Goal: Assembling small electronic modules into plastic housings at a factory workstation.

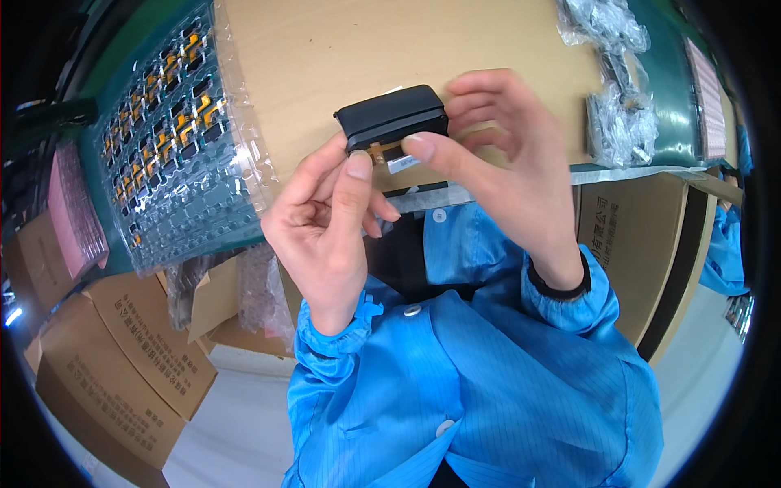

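The counter (325, 49) in front of me is a broad tan board, and at its left a clear blister tray (175, 138) lies tilted, its pockets filled with rows of small black parts with orange tabs. At the counter's far right lies a heap of crumpled clear bags (618, 98), with a green strip beyond it. Below the counter edge, brown cardboard boxes (122, 358) are stacked at my lower left, and another carton (630, 244) stands to my right. My blue sleeves come up from the bottom of the view.

Both of my hands are raised over the counter's near edge, and between them is the small black module (392, 118), a boxy piece with rounded corners. Its long axis runs left to right, tipped slightly up toward the right. My left hand (329, 232) reaches it from below and to the left, its thumb pressed up against the underside near the orange flex strip (382, 152); the other fingers (378, 215) curl loosely into the palm. My right hand (508, 171) comes in from the right, thumb tip lying on the small white label (404, 163) just beneath the module, the remaining fingers arched and spread behind it (a little blurred, so I cannot tell just where they touch). The right hand sits nearer the module's body; the left mostly props it.

Nothing stands between my fingers and the module; the tray and the bags lie well apart on either side
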{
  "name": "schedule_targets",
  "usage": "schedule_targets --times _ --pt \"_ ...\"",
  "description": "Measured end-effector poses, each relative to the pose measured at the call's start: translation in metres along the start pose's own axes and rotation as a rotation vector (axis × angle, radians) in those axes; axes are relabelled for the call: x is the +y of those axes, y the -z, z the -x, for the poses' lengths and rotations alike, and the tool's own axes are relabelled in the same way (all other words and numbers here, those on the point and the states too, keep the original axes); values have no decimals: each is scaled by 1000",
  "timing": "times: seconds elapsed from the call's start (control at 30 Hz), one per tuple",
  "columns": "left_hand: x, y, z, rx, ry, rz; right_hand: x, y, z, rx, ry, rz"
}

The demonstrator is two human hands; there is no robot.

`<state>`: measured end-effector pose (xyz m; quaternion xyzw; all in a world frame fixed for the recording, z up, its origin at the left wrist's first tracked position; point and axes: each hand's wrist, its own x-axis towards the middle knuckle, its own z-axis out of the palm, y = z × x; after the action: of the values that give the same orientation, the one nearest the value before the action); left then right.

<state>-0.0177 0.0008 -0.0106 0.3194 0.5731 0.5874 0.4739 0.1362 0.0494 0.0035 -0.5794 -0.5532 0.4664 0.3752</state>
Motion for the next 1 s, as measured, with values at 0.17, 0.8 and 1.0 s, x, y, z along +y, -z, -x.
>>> schedule_targets --times 0.17,0.8,1.0 --pt "2 0 4 -30 -6 57 9 -12 -2 -251 -187 -449" --pt "11 2 -3 25 130 168 12 -8 -6 -235 -107 -469" --pt "15 -5 -8 79 174 207 13 -12 -6 -182 -92 -473"
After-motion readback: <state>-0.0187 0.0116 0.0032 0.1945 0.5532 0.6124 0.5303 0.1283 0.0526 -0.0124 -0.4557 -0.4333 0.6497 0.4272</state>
